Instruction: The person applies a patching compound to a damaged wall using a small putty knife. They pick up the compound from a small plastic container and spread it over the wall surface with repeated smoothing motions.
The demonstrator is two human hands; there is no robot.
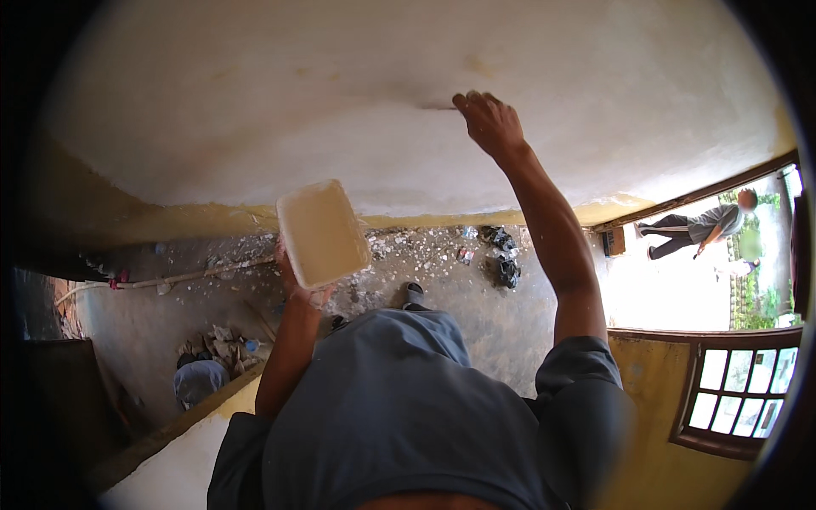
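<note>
My left hand [293, 276] grips a rectangular pale tub [359, 262] with rounded corners from its lower left side, its fingers partly hidden by it. Smooth cream-coloured matter shows inside, and whitish smears mark the edges. My right arm reaches up and forward to the whitish wall [340, 76]. There my right hand [491, 126] is closed around a thin flat tool [439, 108], seen nearly edge-on against the surface, so its exact kind is unclear. Around the tool the wall has a greyish, smeared look. White residue coats the fingers under the tub.
White flakes [391, 246] litter the floor along the wall's foot. Black plastic bags [507, 270] lie there too. A long pole [195, 274] lies at left, near a rubble heap [223, 344]. Another person [701, 223] stands outside the bright doorway at right, beyond a window [739, 391].
</note>
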